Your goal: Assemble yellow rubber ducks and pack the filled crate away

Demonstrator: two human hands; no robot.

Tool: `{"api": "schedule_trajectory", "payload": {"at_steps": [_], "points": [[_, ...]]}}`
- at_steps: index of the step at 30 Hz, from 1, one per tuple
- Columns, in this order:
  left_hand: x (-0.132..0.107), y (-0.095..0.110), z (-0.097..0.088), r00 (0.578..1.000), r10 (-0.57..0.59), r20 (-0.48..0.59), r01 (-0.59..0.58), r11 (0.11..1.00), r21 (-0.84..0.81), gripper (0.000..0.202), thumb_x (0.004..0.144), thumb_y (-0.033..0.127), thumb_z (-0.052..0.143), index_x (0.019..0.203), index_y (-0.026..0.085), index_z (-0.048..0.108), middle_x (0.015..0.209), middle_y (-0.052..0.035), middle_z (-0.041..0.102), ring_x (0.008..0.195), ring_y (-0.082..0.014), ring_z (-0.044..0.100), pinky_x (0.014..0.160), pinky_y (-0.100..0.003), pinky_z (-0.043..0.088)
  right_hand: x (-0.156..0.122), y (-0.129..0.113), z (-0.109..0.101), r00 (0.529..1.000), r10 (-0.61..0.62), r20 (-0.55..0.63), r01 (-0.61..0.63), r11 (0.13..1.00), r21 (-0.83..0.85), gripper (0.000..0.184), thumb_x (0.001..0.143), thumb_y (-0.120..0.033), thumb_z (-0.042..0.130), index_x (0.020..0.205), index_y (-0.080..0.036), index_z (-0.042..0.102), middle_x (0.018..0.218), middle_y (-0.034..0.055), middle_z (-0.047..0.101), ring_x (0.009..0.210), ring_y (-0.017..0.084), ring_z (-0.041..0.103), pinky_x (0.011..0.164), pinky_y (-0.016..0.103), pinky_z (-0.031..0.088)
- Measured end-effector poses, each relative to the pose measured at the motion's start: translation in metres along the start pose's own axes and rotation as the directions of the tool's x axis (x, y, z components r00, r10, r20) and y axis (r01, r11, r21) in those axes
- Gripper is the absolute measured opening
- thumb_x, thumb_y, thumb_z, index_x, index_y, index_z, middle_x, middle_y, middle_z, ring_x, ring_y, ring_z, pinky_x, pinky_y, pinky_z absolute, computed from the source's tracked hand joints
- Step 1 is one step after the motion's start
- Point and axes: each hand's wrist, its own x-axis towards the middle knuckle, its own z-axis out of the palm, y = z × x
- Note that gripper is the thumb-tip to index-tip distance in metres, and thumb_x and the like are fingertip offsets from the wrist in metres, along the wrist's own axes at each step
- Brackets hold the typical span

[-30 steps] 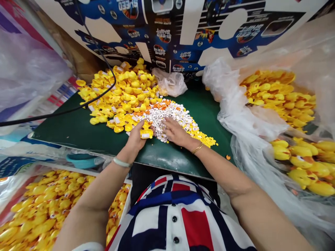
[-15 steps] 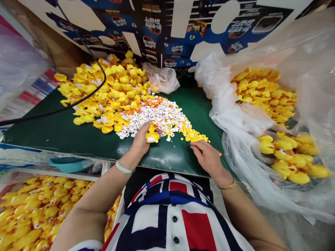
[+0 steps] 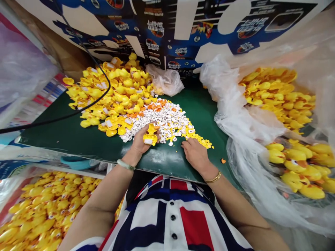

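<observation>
My left hand (image 3: 141, 141) is closed around a yellow plastic duck half (image 3: 150, 139), its hollow inside facing up with a white patch on it. My right hand (image 3: 195, 153) hovers at the near edge of a scatter of small yellow pieces (image 3: 205, 142), fingers curled together; whatever they pinch is too small to make out. Between and beyond the hands spreads a heap of small white eye pieces (image 3: 146, 120) with black marks. Orange beak pieces (image 3: 159, 104) lie along its far side. One loose orange piece (image 3: 223, 160) sits right of my right hand.
Yellow duck shells (image 3: 123, 83) are piled at the back left of the green table (image 3: 65, 139). A black cable (image 3: 86, 108) arcs before them. Clear plastic bags (image 3: 222, 90) with yellow duck parts (image 3: 277, 94) stand right. A bin of ducks (image 3: 52, 202) is below left.
My right hand has moved left, away from the orange piece, which is now fully visible. My left hand still holds the duck half. The view has shifted slightly.
</observation>
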Motion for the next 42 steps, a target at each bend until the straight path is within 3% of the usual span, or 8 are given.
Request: {"api": "schedule_trajectory", "payload": {"at_steps": [16, 22, 25, 29, 33, 36, 40, 42], "points": [[0.004, 0.004, 0.001, 0.999, -0.027, -0.035, 0.029, 0.997, 0.074, 0.045, 0.082, 0.049, 0.063, 0.112, 0.015, 0.060, 0.079, -0.0087, 0.067, 0.059, -0.0200, 0.065, 0.051, -0.030, 0.051, -0.010, 0.003, 0.008, 0.985, -0.154, -0.077, 0.169, 0.954, 0.249, 0.024, 0.101, -0.030, 0.047, 0.093, -0.022, 0.068, 0.086, 0.0046, 0.063, 0.083, 0.019, 0.055, 0.067, 0.031, 0.037], [0.002, 0.000, 0.002, 0.997, 0.017, -0.069, -0.010, 0.996, 0.093, 0.043, 0.080, 0.045, 0.065, 0.112, 0.017, 0.058, 0.078, -0.0070, 0.066, 0.061, -0.0201, 0.065, 0.054, -0.031, 0.052, -0.012, -0.007, 0.004, 0.983, -0.182, 0.038, 0.168, 0.958, 0.232, 0.022, 0.100, -0.028, 0.047, 0.094, -0.025, 0.068, 0.090, 0.0049, 0.062, 0.084, 0.020, 0.054, 0.059, 0.030, 0.035], [-0.001, 0.000, 0.002, 0.996, 0.012, -0.094, -0.001, 0.993, 0.117, 0.040, 0.080, 0.043, 0.066, 0.111, 0.019, 0.058, 0.078, -0.0059, 0.067, 0.061, -0.0196, 0.065, 0.054, -0.031, 0.053, -0.013, -0.004, -0.015, 0.977, -0.205, 0.067, 0.181, 0.950, 0.256, 0.023, 0.101, -0.029, 0.046, 0.113, -0.027, 0.065, 0.097, 0.0041, 0.064, 0.085, 0.019, 0.056, 0.065, 0.030, 0.041], [-0.003, 0.004, 0.001, 0.999, 0.016, -0.033, -0.011, 0.991, 0.135, 0.038, 0.079, 0.045, 0.067, 0.108, 0.021, 0.062, 0.084, -0.0065, 0.068, 0.066, -0.0202, 0.066, 0.057, -0.032, 0.055, -0.012, 0.065, -0.054, 0.993, 0.061, -0.104, -0.042, 0.983, 0.180, 0.037, 0.102, -0.038, 0.039, 0.127, -0.022, 0.060, 0.113, 0.0104, 0.066, 0.102, 0.024, 0.056, 0.088, 0.037, 0.046], [-0.007, 0.008, 0.005, 0.999, -0.015, -0.028, 0.018, 0.991, 0.130, 0.042, 0.075, 0.048, 0.071, 0.107, 0.022, 0.065, 0.085, -0.0068, 0.068, 0.067, -0.0210, 0.067, 0.056, -0.033, 0.056, -0.025, 0.176, -0.073, 0.865, 0.428, -0.262, -0.431, 0.901, 0.048, 0.054, 0.098, -0.046, 0.044, 0.138, -0.011, 0.051, 0.143, 0.0222, 0.048, 0.134, 0.036, 0.039, 0.108, 0.054, 0.033], [-0.009, 0.009, 0.007, 0.999, -0.027, -0.046, 0.033, 0.990, 0.136, 0.043, 0.073, 0.048, 0.073, 0.106, 0.021, 0.065, 0.084, -0.0072, 0.068, 0.066, -0.0220, 0.067, 0.055, -0.033, 0.056, -0.031, 0.222, -0.056, 0.776, 0.603, -0.186, -0.611, 0.791, 0.013, 0.072, 0.091, -0.054, 0.053, 0.142, -0.003, 0.043, 0.148, 0.0294, 0.040, 0.140, 0.044, 0.032, 0.109, 0.062, 0.028], [-0.004, 0.006, 0.002, 0.996, -0.062, -0.057, 0.069, 0.989, 0.130, 0.045, 0.072, 0.045, 0.074, 0.108, 0.020, 0.065, 0.087, -0.0093, 0.069, 0.068, -0.0241, 0.067, 0.056, -0.035, 0.057, -0.018, 0.209, -0.018, 0.940, 0.341, -0.016, -0.335, 0.929, 0.156, 0.059, 0.093, -0.038, 0.052, 0.139, -0.003, 0.045, 0.142, 0.0272, 0.049, 0.133, 0.036, 0.044, 0.110, 0.053, 0.035], [-0.001, 0.004, 0.000, 0.996, -0.063, -0.058, 0.071, 0.988, 0.135, 0.049, 0.070, 0.044, 0.076, 0.110, 0.018, 0.064, 0.087, -0.0104, 0.069, 0.069, -0.0252, 0.067, 0.057, -0.036, 0.057, -0.002, 0.195, -0.004, 0.980, 0.196, 0.012, -0.195, 0.958, 0.209, 0.052, 0.091, -0.028, 0.052, 0.139, -0.010, 0.048, 0.143, 0.0205, 0.051, 0.131, 0.030, 0.048, 0.110, 0.047, 0.038]]}}
